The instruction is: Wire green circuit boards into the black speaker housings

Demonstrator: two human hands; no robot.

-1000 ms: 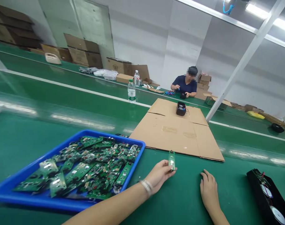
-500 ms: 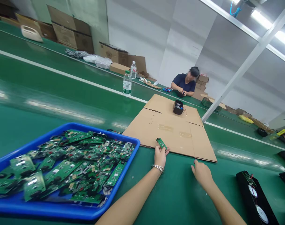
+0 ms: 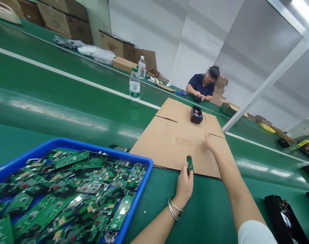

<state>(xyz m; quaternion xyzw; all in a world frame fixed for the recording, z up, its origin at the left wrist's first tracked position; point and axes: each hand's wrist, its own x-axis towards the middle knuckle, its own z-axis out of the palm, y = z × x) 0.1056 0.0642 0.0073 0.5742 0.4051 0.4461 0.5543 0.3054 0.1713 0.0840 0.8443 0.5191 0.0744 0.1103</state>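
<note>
My left hand (image 3: 185, 184) pinches a small green circuit board (image 3: 190, 164) and holds it upright near the front edge of a flat cardboard sheet (image 3: 159, 145). Stretched out over the right part of that sheet is my right hand (image 3: 209, 142); its fingers are mostly hidden behind the hand, and I see nothing held. Beyond it, at the sheet's far end, a black speaker housing (image 3: 196, 116) with thin wires stands apart from the hand. At lower left, a blue tray (image 3: 144, 176) is heaped with green circuit boards (image 3: 122, 210).
A bottle with a green cap (image 3: 134, 84) and a second bottle (image 3: 141, 67) stand left of the cardboard. Across the bench, a person (image 3: 202, 84) handles a small black object. Another black housing (image 3: 283, 217) lies at right, and a white post (image 3: 268, 81) slants behind.
My right hand has moved forward from the bench edge over the cardboard, toward the black housing. My left hand has shifted right and turned the circuit board more upright. The view has tilted and shifted.
</note>
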